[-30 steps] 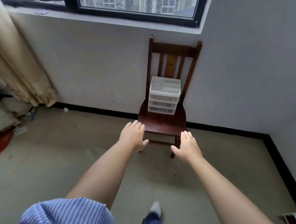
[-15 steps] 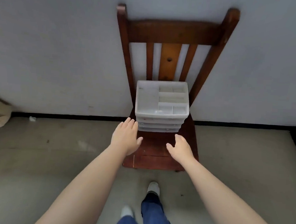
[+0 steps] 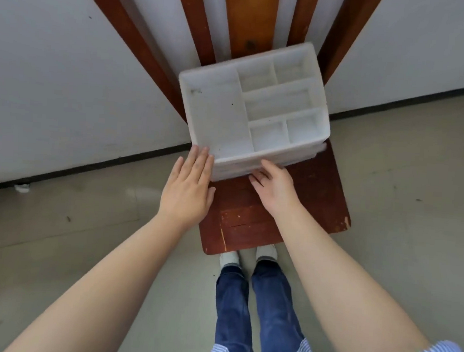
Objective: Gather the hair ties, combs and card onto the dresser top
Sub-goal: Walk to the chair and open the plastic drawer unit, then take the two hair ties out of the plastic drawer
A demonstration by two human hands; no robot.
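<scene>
The white plastic drawer organiser stands on the brown wooden chair, light and stiff. Left hand flat open at its corner; right hand open, fingertips at a drawer front, best hold.

Red-brown wooden chair set against a plain white wall, slatted back rising beyond the hands. Dark baseboard along the wall foot. Floor grey-beige, scuffed and spotted, either side of the hands. Soft, even light.
</scene>
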